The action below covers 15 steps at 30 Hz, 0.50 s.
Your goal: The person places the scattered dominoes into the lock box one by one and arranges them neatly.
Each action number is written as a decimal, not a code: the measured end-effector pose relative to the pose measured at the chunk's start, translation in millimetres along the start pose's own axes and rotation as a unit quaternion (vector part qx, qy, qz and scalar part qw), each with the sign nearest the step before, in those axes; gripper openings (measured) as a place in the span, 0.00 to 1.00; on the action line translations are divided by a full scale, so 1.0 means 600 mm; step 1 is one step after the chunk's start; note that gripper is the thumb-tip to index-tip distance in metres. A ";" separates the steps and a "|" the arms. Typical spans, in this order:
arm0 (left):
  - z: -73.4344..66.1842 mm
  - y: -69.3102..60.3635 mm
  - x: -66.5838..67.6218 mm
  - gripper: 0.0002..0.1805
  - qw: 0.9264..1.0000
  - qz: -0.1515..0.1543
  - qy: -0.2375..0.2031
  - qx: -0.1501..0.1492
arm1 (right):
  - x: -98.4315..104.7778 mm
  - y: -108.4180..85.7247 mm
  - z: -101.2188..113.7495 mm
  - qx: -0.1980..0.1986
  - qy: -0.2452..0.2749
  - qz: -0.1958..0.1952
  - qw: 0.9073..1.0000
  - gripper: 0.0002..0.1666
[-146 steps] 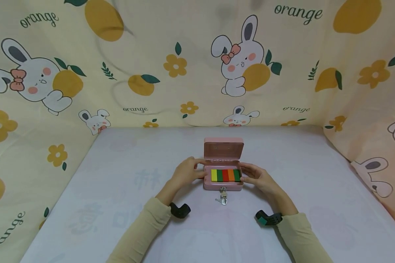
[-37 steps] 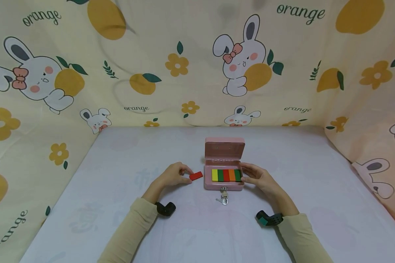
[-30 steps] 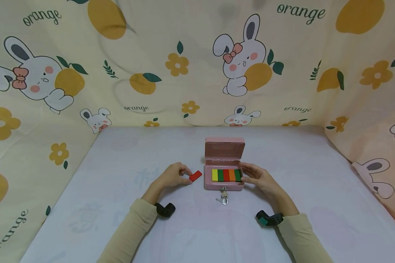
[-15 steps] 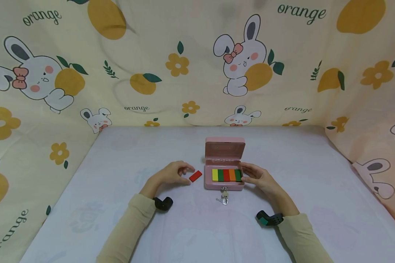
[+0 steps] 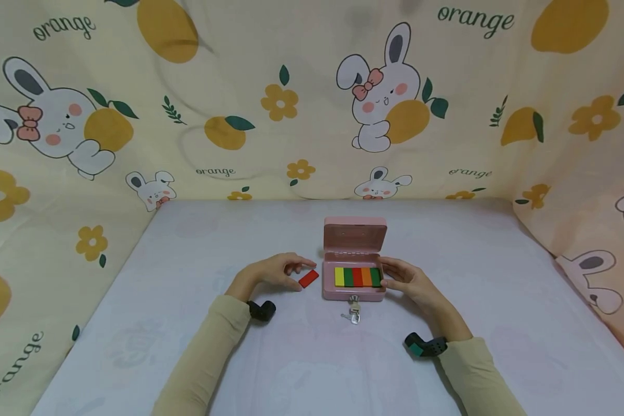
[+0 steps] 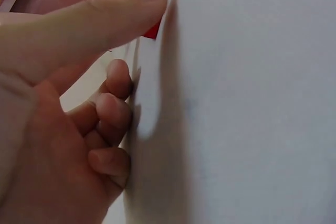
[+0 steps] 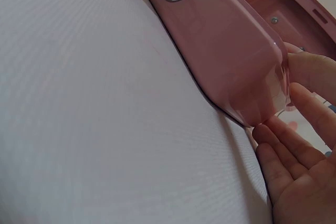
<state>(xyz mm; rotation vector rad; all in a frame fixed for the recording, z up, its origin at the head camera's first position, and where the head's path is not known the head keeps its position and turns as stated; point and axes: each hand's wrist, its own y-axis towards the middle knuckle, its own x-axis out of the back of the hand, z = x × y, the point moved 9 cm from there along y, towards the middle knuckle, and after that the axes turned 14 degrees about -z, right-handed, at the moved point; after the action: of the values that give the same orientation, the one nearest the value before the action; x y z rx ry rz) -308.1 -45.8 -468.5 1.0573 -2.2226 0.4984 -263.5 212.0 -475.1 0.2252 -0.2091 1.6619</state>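
Observation:
A red block [image 5: 308, 279] lies slanted on the white table, just left of a pink metal cash box [image 5: 353, 295] whose lid stands up. My left hand [image 5: 278, 270] reaches around the block, thumb at its near side and index finger stretched beyond it; nothing is pinched. In the left wrist view, the thumb partly covers the red block [image 6: 152, 31]. My right hand [image 5: 412, 282] holds the box's right side. The right wrist view has its fingers against the pink wall, thumb near the rim. Inside the box sits a row of coloured blocks [image 5: 357, 277] in yellow, green, red and orange.
A small lock with keys [image 5: 353, 314] hangs at the front of the box. The white tabletop [image 5: 187, 254] runs back to a patterned cloth [image 5: 301, 115] with rabbits and oranges, which also borders both sides.
My left hand went from the box's left side to leftward with a red block, set it down slightly turned, and let go. Its index finger then stretched right. My right hand stays at the box.

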 end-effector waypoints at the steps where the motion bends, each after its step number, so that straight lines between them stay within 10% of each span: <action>1: 0.000 0.000 0.000 0.29 1.000 0.003 0.004 -0.004 | 0.000 0.000 0.000 -0.001 0.000 0.001 1.000 0.37; 15: 0.004 0.003 -0.006 0.28 0.999 0.001 0.043 -0.002 | 0.000 0.002 -0.004 -0.005 0.007 0.001 1.000 0.38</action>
<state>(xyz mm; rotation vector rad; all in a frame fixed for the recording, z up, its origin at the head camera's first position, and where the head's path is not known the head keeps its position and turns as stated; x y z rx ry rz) -308.9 -44.0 -472.5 1.0122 -2.1489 0.5306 -265.0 212.8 -477.3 0.2052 -0.2082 1.6645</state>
